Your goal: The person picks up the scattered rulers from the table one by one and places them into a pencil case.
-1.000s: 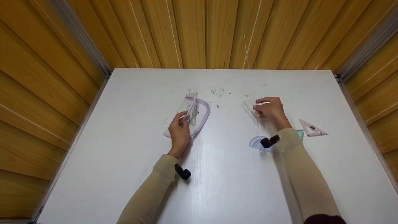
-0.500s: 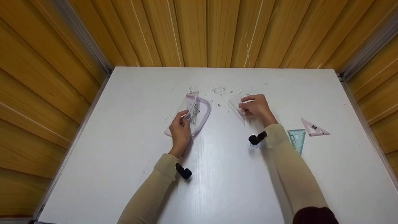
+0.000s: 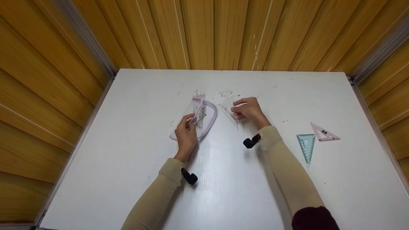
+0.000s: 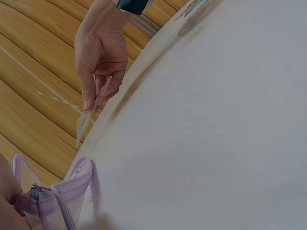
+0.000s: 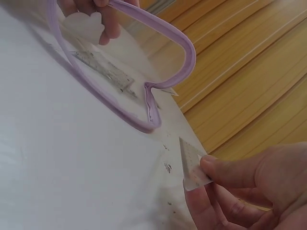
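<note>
My left hand [image 3: 186, 134] grips the edge of a clear zip pouch [image 3: 212, 119] with lilac trim, its mouth spread apart. A clear ruler [image 5: 105, 69] with dark markings lies within the pouch's outline in the right wrist view. To the right of the pouch, my right hand [image 3: 250, 111] pinches a clear set square [image 5: 192, 165] between thumb and fingers, above the table and apart from the pouch. The left wrist view shows the pouch's zipper [image 4: 62, 206] and the set square [image 4: 85, 122] hanging from the right fingers.
A teal set square [image 3: 307, 147] and a pink set square [image 3: 325, 136] lie flat on the white table [image 3: 127, 191] at the right. Dark marks [image 3: 226, 94] spot the tabletop behind the hands. Yellow wood-look panels [image 3: 223, 35] stand round the table.
My right hand has moved left toward the pouch with the clear set square. Its arm now uncovers the teal set square and mostly hides the blue protractor. My left hand stays nearly still.
</note>
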The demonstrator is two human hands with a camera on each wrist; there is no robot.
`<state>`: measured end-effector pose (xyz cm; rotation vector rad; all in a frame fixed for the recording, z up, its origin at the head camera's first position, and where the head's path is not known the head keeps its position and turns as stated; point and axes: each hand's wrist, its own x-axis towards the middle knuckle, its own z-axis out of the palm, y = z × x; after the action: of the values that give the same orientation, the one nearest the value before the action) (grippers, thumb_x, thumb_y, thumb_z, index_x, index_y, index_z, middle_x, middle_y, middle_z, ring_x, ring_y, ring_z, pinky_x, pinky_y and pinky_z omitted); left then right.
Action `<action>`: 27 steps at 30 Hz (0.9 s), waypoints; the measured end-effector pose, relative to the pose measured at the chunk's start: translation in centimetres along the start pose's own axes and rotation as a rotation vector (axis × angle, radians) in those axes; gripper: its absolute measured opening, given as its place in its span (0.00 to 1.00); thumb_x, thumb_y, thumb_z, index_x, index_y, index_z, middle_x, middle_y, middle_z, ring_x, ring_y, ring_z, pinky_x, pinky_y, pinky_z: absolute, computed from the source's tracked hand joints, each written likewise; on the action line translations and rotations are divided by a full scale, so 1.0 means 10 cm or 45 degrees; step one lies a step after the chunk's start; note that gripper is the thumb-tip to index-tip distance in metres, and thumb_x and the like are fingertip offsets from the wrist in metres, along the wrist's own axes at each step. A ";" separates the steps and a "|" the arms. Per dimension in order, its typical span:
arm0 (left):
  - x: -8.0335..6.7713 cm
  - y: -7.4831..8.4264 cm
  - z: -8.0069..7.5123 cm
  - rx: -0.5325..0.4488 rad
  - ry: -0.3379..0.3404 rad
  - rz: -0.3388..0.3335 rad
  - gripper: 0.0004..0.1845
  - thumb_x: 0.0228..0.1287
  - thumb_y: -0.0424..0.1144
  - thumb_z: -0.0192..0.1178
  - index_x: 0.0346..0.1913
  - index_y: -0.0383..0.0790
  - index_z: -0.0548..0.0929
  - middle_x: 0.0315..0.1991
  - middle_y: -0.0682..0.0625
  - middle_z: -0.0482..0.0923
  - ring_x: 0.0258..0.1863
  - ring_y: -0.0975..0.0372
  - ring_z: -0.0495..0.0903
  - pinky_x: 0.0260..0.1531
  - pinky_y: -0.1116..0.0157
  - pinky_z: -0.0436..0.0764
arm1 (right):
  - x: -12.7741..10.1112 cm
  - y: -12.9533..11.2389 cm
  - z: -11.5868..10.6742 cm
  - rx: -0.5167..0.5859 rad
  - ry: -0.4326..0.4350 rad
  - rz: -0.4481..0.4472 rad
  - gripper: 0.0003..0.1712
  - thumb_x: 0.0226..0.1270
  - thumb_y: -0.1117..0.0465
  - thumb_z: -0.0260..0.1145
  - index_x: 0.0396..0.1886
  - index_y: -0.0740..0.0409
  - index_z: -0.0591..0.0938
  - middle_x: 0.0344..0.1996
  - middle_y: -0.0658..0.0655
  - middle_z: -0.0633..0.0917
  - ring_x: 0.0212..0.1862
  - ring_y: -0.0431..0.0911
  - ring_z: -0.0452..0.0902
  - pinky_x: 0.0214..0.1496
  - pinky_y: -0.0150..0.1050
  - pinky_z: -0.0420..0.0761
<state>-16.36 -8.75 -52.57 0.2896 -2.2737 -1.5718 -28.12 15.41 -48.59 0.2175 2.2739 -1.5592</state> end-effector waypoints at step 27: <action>0.01 -0.02 -0.01 -0.043 0.017 0.048 0.19 0.71 0.23 0.52 0.58 0.40 0.84 0.48 0.42 0.88 0.30 0.63 0.75 0.30 0.68 0.71 | 0.06 -0.21 0.67 0.057 -0.126 -0.062 0.20 0.62 0.67 0.76 0.54 0.65 0.86 0.29 0.58 0.88 0.22 0.42 0.84 0.32 0.38 0.86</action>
<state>-16.47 -8.95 -52.75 0.2467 -2.2274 -1.5826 -27.95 8.42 -49.18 0.0955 2.1854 -1.6100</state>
